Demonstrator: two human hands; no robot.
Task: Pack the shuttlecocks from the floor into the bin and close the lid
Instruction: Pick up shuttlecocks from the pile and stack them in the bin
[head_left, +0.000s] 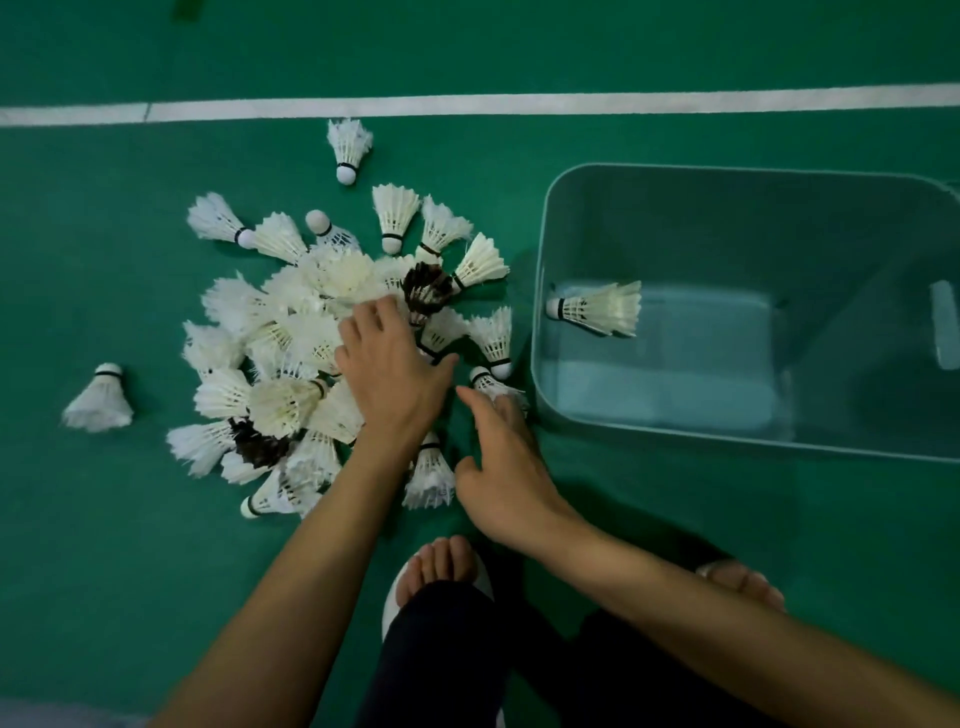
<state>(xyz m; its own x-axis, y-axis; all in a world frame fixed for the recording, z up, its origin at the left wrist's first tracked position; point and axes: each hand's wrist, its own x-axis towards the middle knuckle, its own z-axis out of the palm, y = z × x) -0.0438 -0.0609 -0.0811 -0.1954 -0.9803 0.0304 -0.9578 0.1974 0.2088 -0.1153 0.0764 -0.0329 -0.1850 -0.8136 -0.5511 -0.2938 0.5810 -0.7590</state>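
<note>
Underfoot, a green court floor (623, 62) fills the view, with a white line (519, 103) running left to right at the far side. Left of centre, a pile of shuttlecocks (291, 364) lies on it, a few strays around it. The left hand (395, 374) rests on the pile, fingers spread. The right hand (501, 467), fingers loosely apart, touches one near the bin (540, 364), which stands open at right holding one shuttlecock (597, 309).
</note>
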